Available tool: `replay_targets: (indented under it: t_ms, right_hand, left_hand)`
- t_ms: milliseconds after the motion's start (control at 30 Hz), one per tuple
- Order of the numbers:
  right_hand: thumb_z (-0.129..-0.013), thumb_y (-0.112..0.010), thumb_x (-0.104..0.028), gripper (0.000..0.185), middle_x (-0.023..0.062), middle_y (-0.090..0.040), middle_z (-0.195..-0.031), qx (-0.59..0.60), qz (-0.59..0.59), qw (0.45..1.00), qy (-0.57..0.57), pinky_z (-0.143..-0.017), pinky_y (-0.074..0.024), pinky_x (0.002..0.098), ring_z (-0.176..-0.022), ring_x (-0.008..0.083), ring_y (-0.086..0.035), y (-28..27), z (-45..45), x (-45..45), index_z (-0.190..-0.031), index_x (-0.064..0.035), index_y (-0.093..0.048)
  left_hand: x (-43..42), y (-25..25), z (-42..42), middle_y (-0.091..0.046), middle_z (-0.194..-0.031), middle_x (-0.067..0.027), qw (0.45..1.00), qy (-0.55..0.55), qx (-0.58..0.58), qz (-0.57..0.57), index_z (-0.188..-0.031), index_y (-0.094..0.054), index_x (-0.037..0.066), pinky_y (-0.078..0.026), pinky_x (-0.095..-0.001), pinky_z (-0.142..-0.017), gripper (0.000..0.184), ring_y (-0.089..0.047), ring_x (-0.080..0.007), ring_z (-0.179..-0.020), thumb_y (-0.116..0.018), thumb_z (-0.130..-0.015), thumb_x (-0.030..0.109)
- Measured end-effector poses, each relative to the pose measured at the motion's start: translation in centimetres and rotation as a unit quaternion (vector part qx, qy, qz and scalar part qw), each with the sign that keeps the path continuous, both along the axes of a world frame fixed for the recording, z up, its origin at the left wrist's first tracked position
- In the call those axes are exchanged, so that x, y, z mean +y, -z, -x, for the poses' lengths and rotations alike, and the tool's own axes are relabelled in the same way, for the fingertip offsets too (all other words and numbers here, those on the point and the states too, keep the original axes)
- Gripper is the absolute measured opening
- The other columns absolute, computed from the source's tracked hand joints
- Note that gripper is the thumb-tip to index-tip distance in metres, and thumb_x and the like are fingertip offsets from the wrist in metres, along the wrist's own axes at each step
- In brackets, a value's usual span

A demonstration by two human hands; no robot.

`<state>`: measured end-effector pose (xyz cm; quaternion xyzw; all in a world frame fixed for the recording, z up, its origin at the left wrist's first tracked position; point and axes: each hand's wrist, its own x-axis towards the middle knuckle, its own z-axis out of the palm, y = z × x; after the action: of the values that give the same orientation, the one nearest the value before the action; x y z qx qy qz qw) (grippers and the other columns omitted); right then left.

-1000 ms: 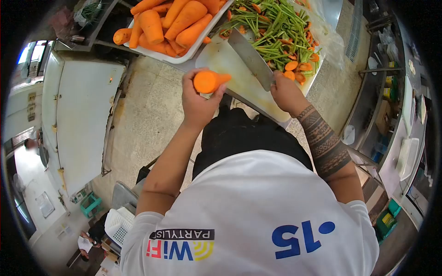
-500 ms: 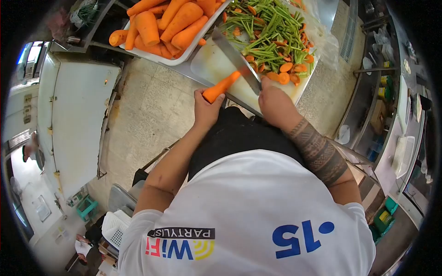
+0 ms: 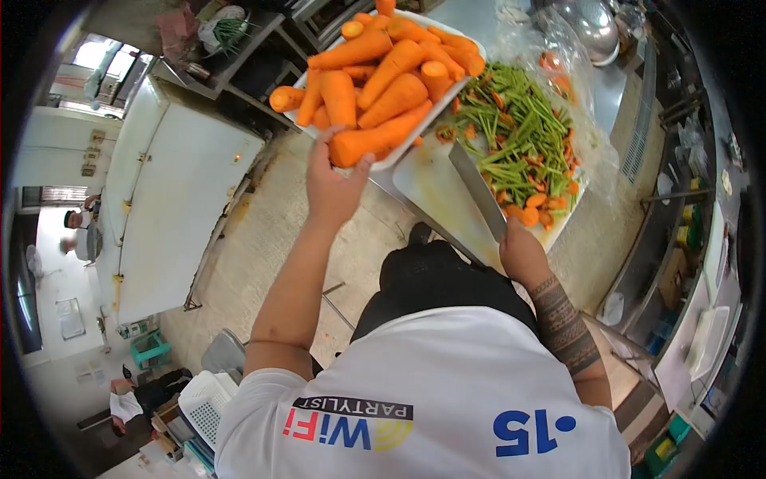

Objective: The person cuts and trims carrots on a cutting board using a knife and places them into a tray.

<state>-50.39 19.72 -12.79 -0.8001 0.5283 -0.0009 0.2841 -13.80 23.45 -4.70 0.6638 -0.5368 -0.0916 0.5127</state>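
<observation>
My left hand (image 3: 337,182) grips the thick end of a carrot (image 3: 375,140) at the near edge of a white tray (image 3: 388,162) heaped with carrots. In my right hand (image 3: 523,254) is the handle of a wide-bladed knife (image 3: 480,191). Its blade lies over the white cutting board (image 3: 435,188), with the tip pointing away from me. Beyond and right of the blade, a pile of green stalks (image 3: 523,132) mixed with orange carrot pieces (image 3: 536,209) covers part of the board.
A clear plastic bag (image 3: 586,104) lies right of the stalks, with a metal bowl (image 3: 590,32) behind. A white freezer-like box (image 3: 179,199) stands on the left. Shelves (image 3: 678,263) line the right. Other people (image 3: 132,403) are at the far left.
My left hand has moved away from the knife to the carrot tray, with a carrot in it. My right hand still holds the knife over the board. The view has shifted.
</observation>
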Motion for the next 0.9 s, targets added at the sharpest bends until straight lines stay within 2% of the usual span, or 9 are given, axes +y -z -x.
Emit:
replay_targets:
  t_ms: [67, 267, 333, 500, 600, 700, 733, 800, 900]
  right_hand:
    - [-0.093, -0.054, -0.011, 0.020, 0.0295, -0.068, -0.083, 0.011, 0.008, 1.000, 0.008, -0.071, -0.0533, 0.0578, -0.079, 0.0486, -0.067, -0.7, -0.4, 0.2, -0.108, 0.0016, -0.050]
    - [-0.094, -0.055, -0.013, 0.021, 0.0279, -0.069, -0.082, 0.033, 0.021, 0.999, 0.009, -0.069, -0.0541, 0.0572, -0.079, 0.0466, -0.069, -0.7, -0.6, 0.3, -0.110, 0.0002, -0.050]
    - [-0.094, -0.055, -0.014, 0.022, 0.0271, -0.069, -0.081, 0.038, 0.024, 0.999, 0.010, -0.069, -0.0541, 0.0569, -0.078, 0.0464, -0.068, -0.6, -0.5, 0.2, -0.111, -0.0001, -0.050]
    - [-0.094, -0.056, -0.015, 0.023, 0.0259, -0.068, -0.078, 0.062, 0.001, 0.998, 0.024, -0.068, -0.0542, 0.0568, -0.076, 0.0459, -0.068, -1.4, -1.1, -0.1, -0.111, -0.0009, -0.049]
    - [-0.093, -0.056, -0.015, 0.024, 0.0256, -0.068, -0.077, 0.080, 0.010, 0.996, 0.028, -0.067, -0.0542, 0.0565, -0.074, 0.0456, -0.068, -0.4, -0.9, 0.0, -0.111, -0.0015, -0.048]
    - [-0.092, -0.057, -0.015, 0.024, 0.0248, -0.068, -0.077, 0.091, 0.013, 0.995, 0.031, -0.065, -0.0541, 0.0560, -0.073, 0.0450, -0.068, -0.2, -1.1, 0.0, -0.111, -0.0025, -0.049]
    - [-0.092, -0.057, -0.015, 0.025, 0.0247, -0.068, -0.077, 0.104, 0.005, 0.994, 0.033, -0.065, -0.0540, 0.0558, -0.072, 0.0449, -0.068, -0.3, -1.3, 0.0, -0.112, -0.0026, -0.049]
    - [-0.092, -0.058, -0.015, 0.025, 0.0243, -0.068, -0.077, 0.127, -0.012, 0.991, 0.042, -0.064, -0.0539, 0.0554, -0.072, 0.0446, -0.068, -0.5, -1.9, -0.3, -0.112, -0.0029, -0.049]
    - [-0.092, -0.058, -0.014, 0.025, 0.0241, -0.069, -0.078, 0.099, 0.000, 0.994, 0.034, -0.064, -0.0538, 0.0553, -0.072, 0.0443, -0.068, -1.0, -2.3, -0.2, -0.113, -0.0027, -0.049]
  left_hand:
    - [-1.7, -3.6, -2.5, -0.063, -0.123, -0.0181, 0.995, -0.033, -0.089, 0.019, -0.131, -0.057, 0.002, -0.049, -0.0407, -0.100, 0.057, -0.063, -0.0315, -0.115, -0.082, -0.082, 0.015]
    - [-6.8, -9.3, -10.8, -0.065, -0.121, -0.0186, 0.980, -0.125, -0.153, 0.008, -0.130, -0.060, 0.003, -0.050, -0.0418, -0.100, 0.054, -0.063, -0.0355, -0.114, -0.079, -0.081, 0.017]
    - [-8.5, -9.4, -14.4, -0.065, -0.121, -0.0191, 0.975, -0.147, -0.163, -0.046, -0.130, -0.060, 0.004, -0.050, -0.0423, -0.100, 0.054, -0.064, -0.0362, -0.114, -0.078, -0.082, 0.019]
    - [-13.3, -7.6, -21.7, -0.064, -0.125, -0.0240, 0.945, -0.144, -0.225, -0.189, -0.132, -0.059, 0.004, -0.051, -0.0458, -0.100, 0.056, -0.062, -0.0380, -0.119, -0.075, -0.083, 0.028]
    - [-16.1, -3.1, -24.6, -0.060, -0.128, -0.0259, 0.935, -0.107, -0.243, -0.235, -0.131, -0.054, 0.002, -0.051, -0.0489, -0.100, 0.055, -0.062, -0.0417, -0.118, -0.073, -0.087, 0.030]
    - [-16.6, -0.4, -21.9, -0.056, -0.129, -0.0255, 0.895, -0.102, -0.260, -0.347, -0.129, -0.048, 0.002, -0.051, -0.0515, -0.099, 0.053, -0.061, -0.0453, -0.117, -0.071, -0.091, 0.030]
    - [-16.5, 0.6, -22.3, -0.054, -0.126, -0.0249, 0.905, -0.086, -0.292, -0.296, -0.125, -0.046, 0.002, -0.051, -0.0532, -0.097, 0.049, -0.060, -0.0470, -0.115, -0.071, -0.093, 0.029]
    - [-16.2, 0.9, -22.6, -0.054, -0.124, -0.0244, 0.909, -0.067, -0.299, -0.282, -0.126, -0.046, 0.002, -0.051, -0.0528, -0.096, 0.049, -0.059, -0.0463, -0.114, -0.072, -0.092, 0.027]
    - [-14.9, 1.6, -22.8, -0.053, -0.122, -0.0232, 0.921, 0.001, -0.327, -0.211, -0.128, -0.047, 0.002, -0.050, -0.0512, -0.096, 0.050, -0.058, -0.0445, -0.113, -0.073, -0.090, 0.021]
